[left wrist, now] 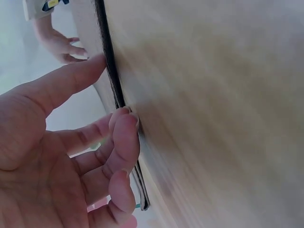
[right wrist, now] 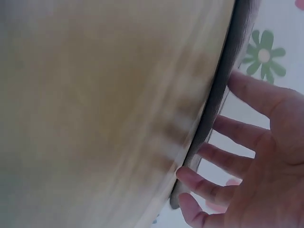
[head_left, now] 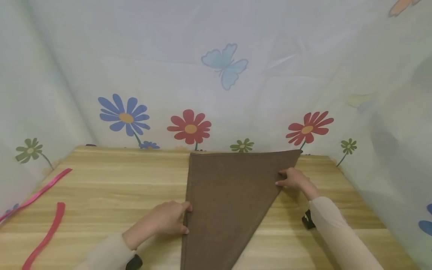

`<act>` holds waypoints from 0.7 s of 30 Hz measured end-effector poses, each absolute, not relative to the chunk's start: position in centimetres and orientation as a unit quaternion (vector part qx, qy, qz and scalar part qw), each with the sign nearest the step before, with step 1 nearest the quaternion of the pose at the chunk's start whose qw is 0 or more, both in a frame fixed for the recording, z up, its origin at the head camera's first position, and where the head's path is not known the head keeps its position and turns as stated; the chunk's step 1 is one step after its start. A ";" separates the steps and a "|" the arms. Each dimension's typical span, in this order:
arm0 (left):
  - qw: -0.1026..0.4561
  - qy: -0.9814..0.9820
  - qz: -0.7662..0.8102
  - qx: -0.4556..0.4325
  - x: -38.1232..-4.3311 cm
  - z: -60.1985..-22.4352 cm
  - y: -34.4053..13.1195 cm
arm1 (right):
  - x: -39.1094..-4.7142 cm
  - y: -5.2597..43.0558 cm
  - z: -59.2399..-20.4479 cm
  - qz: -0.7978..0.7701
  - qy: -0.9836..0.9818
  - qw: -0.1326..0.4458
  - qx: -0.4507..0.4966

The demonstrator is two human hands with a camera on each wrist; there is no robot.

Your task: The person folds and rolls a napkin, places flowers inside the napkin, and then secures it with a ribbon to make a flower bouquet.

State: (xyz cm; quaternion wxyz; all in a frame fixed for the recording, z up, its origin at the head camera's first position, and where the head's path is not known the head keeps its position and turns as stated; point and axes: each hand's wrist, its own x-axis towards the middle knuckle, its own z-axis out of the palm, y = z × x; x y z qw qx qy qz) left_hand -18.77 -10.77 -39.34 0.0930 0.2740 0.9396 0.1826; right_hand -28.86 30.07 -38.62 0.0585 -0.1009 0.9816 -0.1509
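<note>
A brown folded cloth [head_left: 233,195] lies on the wooden table, with a straight left edge, a slanted right edge and a pointed far right corner. My left hand [head_left: 170,218] touches its left edge, thumb and fingertips spaced apart along the border. In the left wrist view, the fingers [left wrist: 124,142] bend loosely at the dark cloth edge [left wrist: 110,57]. Farther up, my right hand [head_left: 293,179] touches the slanted edge near the far corner. The right wrist view shows its fingers [right wrist: 228,159] spread and fairly straight, tips along the edge of the cloth [right wrist: 209,111].
Two ribbons lie on the left of the table [head_left: 118,180]: a pink ribbon [head_left: 45,188] and a red ribbon [head_left: 47,234]. Behind and beside the table hangs a pale curtain [head_left: 162,82] printed with flowers and a butterfly. The cloth reaches the table's far edge.
</note>
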 end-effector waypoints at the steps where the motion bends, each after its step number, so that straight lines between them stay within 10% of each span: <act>1: 0.091 0.939 0.184 0.278 -18.8 -39.3 -10.8 | -28.6 29.8 -38.5 -0.149 0.981 0.054 -0.107; 21: 0.134 0.854 0.251 0.436 -13.7 -37.8 -11.7 | -18.2 21.3 -36.5 -0.152 0.942 0.069 -0.291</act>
